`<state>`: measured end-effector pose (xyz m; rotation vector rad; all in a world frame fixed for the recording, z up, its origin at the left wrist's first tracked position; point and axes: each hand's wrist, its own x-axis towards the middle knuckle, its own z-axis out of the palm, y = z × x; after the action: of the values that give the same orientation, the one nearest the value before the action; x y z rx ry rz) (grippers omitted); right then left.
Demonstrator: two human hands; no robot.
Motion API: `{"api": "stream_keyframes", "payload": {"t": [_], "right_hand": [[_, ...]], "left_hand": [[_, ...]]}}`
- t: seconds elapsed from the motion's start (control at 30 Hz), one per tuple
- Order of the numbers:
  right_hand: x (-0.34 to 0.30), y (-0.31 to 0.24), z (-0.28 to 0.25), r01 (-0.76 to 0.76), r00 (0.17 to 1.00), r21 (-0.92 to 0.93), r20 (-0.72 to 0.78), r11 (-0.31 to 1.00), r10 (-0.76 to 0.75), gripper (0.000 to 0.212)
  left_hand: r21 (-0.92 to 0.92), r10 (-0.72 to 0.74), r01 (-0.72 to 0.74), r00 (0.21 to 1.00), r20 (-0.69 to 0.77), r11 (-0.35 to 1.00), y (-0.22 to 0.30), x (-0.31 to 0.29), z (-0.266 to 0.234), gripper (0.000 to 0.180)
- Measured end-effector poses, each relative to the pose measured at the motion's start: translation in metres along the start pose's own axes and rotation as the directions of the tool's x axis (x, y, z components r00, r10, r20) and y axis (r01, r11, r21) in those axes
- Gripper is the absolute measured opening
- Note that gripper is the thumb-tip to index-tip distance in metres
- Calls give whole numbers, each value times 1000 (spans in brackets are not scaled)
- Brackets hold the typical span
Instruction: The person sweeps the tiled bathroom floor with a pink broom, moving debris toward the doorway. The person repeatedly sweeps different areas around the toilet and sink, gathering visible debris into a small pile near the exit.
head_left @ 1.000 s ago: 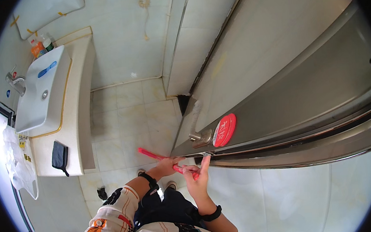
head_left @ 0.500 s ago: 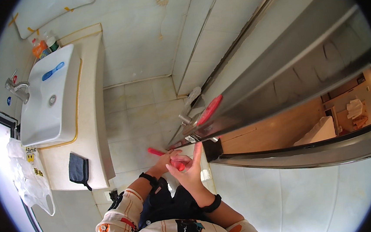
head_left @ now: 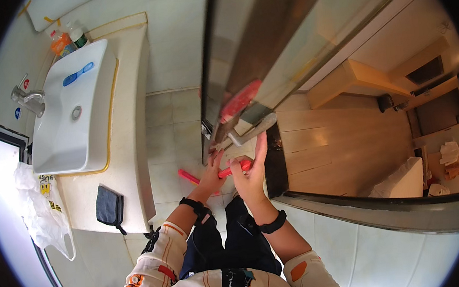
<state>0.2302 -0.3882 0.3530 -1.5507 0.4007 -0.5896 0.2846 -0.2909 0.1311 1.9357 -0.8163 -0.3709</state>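
Note:
My left hand (head_left: pixel 209 178) is closed by the door's edge, its fingertips near the metal frame. A pink stick-like thing (head_left: pixel 189 177) sticks out on its left side, partly hidden behind the hand. Close beside it, my right hand (head_left: pixel 251 180) grips a red stick-like thing (head_left: pixel 236 168) between thumb and fingers, one end toward the left hand. Its index finger stretches up toward the lever handle (head_left: pixel 258 129) of the door. Whether the pink and red pieces are one thing, I cannot tell. The metal-framed glass door (head_left: pixel 280 37) stands open ahead.
On the left a white basin (head_left: pixel 60 148) with a blue brush-like thing (head_left: pixel 78 74) is set in a counter (head_left: pixel 133 151). A dark grey pouch (head_left: pixel 108 204) lies there, and a white plastic bag (head_left: pixel 43 212) hangs beside it. A red oblong patch (head_left: pixel 240 100) shows on the door.
The door has swung further open, showing more of the wood-floored room beyond. Both hands have moved up a little, the right one closer to the door's handle.

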Motion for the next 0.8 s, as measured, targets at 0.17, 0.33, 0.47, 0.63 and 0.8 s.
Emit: {"api": "stream_keyframes", "payload": {"t": [0.17, 0.33, 0.47, 0.63, 0.8], "right_hand": [[37, 5, 5, 235, 965, -104, 147, 966, -219, 91], [83, 9, 15, 333, 914, -142, 291, 932, -282, 75], [116, 9, 21, 295, 901, -88, 356, 951, -247, 74], [147, 17, 32, 309, 887, -52, 376, 949, -269, 76], [168, 27, 37, 265, 894, -1, 375, 964, -245, 78]], "left_hand": [[324, -17, 21, 1000, -15, 946, -13, 27, -10, 93], [283, -45, 59, 997, -57, 957, -24, 59, -28, 88], [235, -59, 77, 995, -82, 969, -3, 87, -47, 73], [256, -217, 240, 969, -116, 937, 26, 116, -63, 63], [342, -68, 74, 997, -31, 937, 19, 141, -74, 51]]}}
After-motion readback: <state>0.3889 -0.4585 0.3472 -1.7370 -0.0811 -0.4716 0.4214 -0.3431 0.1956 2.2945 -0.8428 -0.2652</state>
